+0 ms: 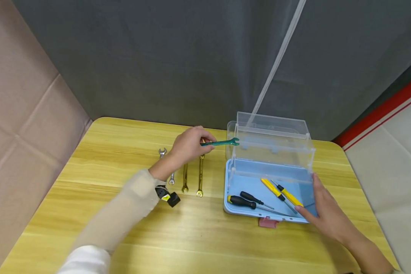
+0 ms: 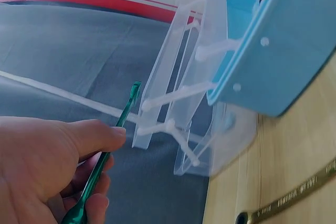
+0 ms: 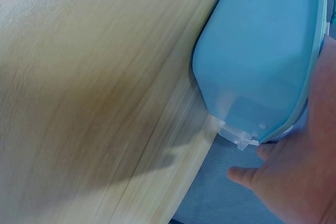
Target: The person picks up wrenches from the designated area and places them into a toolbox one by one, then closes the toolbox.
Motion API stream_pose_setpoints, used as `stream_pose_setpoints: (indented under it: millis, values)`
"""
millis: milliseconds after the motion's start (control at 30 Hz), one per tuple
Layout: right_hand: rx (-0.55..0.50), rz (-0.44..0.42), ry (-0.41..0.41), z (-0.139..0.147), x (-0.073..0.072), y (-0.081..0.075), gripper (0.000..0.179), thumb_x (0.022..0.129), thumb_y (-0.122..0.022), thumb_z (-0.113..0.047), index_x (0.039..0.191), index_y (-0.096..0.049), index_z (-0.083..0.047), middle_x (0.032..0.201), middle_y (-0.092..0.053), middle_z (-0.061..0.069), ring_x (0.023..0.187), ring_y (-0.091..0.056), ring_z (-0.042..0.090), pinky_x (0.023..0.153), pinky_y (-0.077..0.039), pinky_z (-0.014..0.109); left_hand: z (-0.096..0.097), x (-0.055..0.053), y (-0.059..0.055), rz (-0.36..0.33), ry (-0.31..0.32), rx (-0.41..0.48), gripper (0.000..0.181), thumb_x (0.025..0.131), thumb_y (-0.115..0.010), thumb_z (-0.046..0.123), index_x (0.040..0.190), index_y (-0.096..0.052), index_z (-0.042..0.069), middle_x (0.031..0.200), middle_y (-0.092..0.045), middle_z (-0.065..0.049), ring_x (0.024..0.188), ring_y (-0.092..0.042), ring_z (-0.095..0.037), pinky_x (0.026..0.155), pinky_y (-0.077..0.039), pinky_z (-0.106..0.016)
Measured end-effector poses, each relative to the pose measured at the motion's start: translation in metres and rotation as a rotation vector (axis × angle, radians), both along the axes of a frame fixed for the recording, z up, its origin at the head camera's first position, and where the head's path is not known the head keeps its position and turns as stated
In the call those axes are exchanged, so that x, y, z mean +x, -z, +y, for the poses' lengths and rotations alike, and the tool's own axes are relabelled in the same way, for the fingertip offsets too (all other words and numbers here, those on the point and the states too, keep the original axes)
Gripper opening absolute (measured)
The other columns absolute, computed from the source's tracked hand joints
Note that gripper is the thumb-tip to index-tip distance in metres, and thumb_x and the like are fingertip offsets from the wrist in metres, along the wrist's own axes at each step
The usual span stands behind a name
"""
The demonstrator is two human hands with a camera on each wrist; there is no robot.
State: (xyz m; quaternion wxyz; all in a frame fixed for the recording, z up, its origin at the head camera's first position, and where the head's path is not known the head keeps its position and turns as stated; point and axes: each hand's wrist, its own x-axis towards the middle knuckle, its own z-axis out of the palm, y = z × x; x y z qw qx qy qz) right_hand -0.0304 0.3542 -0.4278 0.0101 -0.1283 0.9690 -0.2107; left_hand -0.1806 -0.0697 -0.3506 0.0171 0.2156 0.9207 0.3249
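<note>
My left hand (image 1: 191, 144) pinches a green open-end wrench (image 1: 222, 143) between thumb and fingers, above the table and left of the clear trays. In the left wrist view the green wrench (image 2: 126, 111) points away from the hand (image 2: 47, 166). My right hand (image 1: 332, 219) rests at the right side of a light blue toolbox (image 1: 227, 186), fingers fairly straight along its outside and thumb over the front rim. Inside lie a large black-and-yellow screwdriver (image 1: 241, 201), a small black screwdriver (image 1: 249, 196) and two yellow-and-black screwdrivers (image 1: 272, 188).
Two gold wrenches (image 1: 200, 177) and a silver wrench (image 1: 162, 153), partly hidden by my left arm, lie on the wooden table (image 1: 123, 152). Clear fold-out trays (image 1: 274, 127) stand raised at the toolbox's back. A pink latch (image 1: 268, 223) hangs in front. A grey curtain (image 1: 157, 68) hangs behind.
</note>
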Motion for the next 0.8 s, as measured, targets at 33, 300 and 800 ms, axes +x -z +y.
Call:
stream_pose_setpoints:
  millis: [33,300,800]
  values:
    - [-0.001,0.003,-0.002,0.0,0.0,0.0,0.115,0.092,-0.076,-0.033,0.162,0.012,-0.006,0.167,-0.002,0.027,0.144,-0.019,0.059,0.113,-0.016,0.072,0.003,0.0,0.0,-0.003,0.004,0.001,0.018,0.091,-0.079,0.023,0.108,-0.08,0.017,0.093,-0.063,0.003,0.08,-0.059,-0.015,0.064,-0.047,-0.031]
    - [0.001,0.02,-0.013,-0.001,-0.001,0.0,0.115,0.092,-0.077,-0.032,0.162,0.01,-0.005,0.166,-0.004,0.028,0.143,-0.021,0.059,0.115,-0.015,0.07,0.024,0.0,0.002,-0.019,0.025,0.016,0.018,0.091,-0.079,0.022,0.109,-0.08,0.018,0.094,-0.063,0.003,0.082,-0.058,-0.013,0.065,-0.047,-0.029]
    - [0.009,0.013,-0.003,0.001,-0.002,0.001,0.114,0.093,-0.076,-0.033,0.161,0.012,-0.006,0.166,-0.003,0.029,0.143,-0.02,0.06,0.115,-0.014,0.07,0.054,0.0,0.004,-0.048,0.086,0.014,0.021,0.092,-0.078,0.023,0.112,-0.079,0.021,0.098,-0.066,0.005,0.082,-0.058,-0.011,0.065,-0.046,-0.026]
